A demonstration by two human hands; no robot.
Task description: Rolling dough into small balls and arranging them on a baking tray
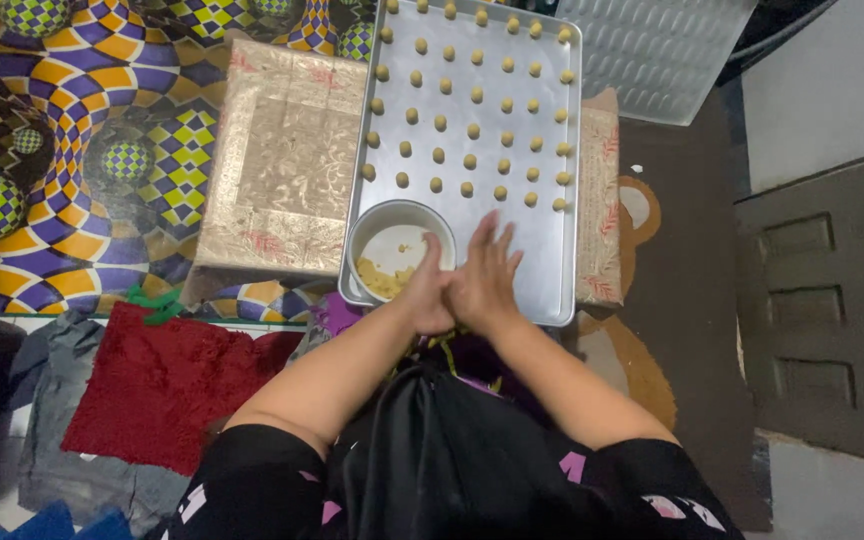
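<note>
Reference landmark: the metal baking tray [552, 250]. Both hands are positioned over the tray's near edge. The left hand [430, 295] and the right hand [487, 275] are pressed together palm to palm, fingers extended and pointing away from the person. Whether anything is held between the palms cannot be determined.

A white bowl [399, 250] sits on the tray's near left corner, just left of the hands, and contains yellow dough [382, 280]. Small dough balls [467, 130] occupy the tray's far portion in rows.

A gold-patterned cloth [282, 170] lies to the tray's left.
</note>
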